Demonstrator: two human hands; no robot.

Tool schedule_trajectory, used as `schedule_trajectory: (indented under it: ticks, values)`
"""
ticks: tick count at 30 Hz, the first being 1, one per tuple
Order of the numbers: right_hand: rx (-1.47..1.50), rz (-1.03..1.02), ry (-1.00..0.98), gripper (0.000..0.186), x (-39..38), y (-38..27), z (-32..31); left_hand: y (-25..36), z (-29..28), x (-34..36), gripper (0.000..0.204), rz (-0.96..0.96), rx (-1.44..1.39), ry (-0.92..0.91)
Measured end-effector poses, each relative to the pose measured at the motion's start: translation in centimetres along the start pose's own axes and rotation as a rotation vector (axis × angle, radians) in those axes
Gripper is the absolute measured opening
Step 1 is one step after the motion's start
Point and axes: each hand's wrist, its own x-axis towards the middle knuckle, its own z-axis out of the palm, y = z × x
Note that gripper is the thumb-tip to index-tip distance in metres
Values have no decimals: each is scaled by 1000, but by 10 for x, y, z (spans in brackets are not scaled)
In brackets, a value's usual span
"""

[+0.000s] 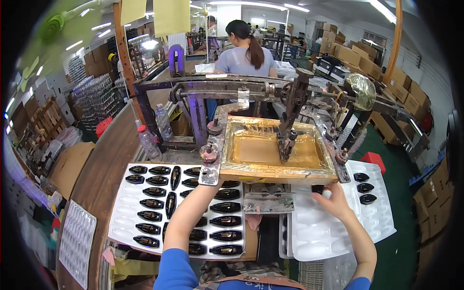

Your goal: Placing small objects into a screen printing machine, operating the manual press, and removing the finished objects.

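A screen-printing frame [278, 172] with amber mesh is clamped in a dark metal press in front of me. My left forearm reaches under its left side, and the frame hides that hand. My right hand [334, 202] is bent under the frame's right front corner. Its thumb and fingers close around a glossy black bottle-shaped piece [317, 188], partly hidden by the frame. A small white thing shows at the fingers. Below the frame sits a metal fixture [268, 199]. On the left, a white tray [126, 200] carries several black bottles [225, 221] with gold printing.
A right-hand white tray [314, 232] holds black pieces [366, 187] along its far right side. Clear bottles [149, 143] stand left of the press. An unfilled moulded tray [77, 244] lies on the wooden table [104, 159]. Another person [246, 55] sits beyond the press. Cartons are stacked at right.
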Motion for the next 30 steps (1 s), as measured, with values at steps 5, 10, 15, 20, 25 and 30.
schedule_trajectory:
  ticks: [5, 10, 15, 20, 25, 30]
  values:
    - [-81, -269, 25, 52, 45, -36, 50, 15, -31, -12, 18, -188, -299, 77]
    - [-114, -153, -97, 54, 57, -39, 85, 41, -88, -54, 16, -323, 89, 283]
    - [-11, 11, -231, 60, 50, -55, 82, 43, -237, -149, 20, -407, 416, 690]
    - [-260, -141, -67, 51, 18, -26, 50, 24, -317, -242, 13, -432, 447, 1012]
    - [-504, -52, 192, 38, -19, 24, -11, -18, -327, -265, 17, -647, 588, 1169]
    - [-751, 254, 307, 41, -49, 81, -71, -32, -332, -276, 21, -760, 906, 1108]
